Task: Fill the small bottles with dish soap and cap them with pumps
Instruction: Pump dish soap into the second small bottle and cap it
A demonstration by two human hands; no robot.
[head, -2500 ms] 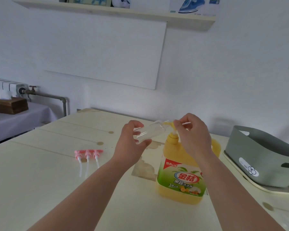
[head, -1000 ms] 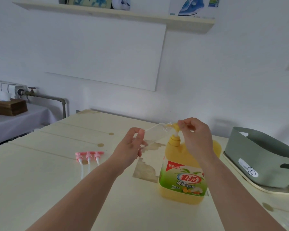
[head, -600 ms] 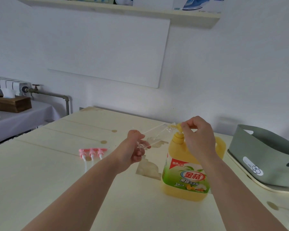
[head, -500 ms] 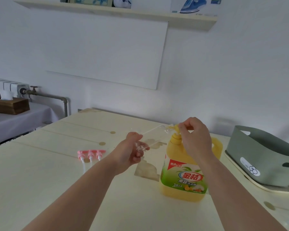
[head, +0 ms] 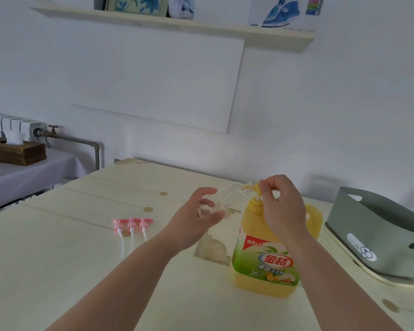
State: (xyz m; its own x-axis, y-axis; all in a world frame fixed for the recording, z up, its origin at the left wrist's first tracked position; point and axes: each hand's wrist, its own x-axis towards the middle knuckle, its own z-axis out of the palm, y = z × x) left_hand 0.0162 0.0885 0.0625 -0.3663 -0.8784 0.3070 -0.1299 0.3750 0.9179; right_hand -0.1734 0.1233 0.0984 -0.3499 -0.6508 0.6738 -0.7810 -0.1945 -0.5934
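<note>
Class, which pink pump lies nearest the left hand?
The rightmost pump, closest to the left hand; the middle pump and leftmost pump lie farther left.

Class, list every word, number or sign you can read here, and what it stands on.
"金桔": soap jug label.
"3": same label, lower left; rest blurred.
Iron box on shelf: print too small.
Basket sticker: flower sign, no readable words.

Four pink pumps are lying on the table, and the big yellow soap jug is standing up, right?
Nearly. The head view shows three pink pumps lying on the table, not four. The big yellow soap jug is standing up, as you said.
</note>
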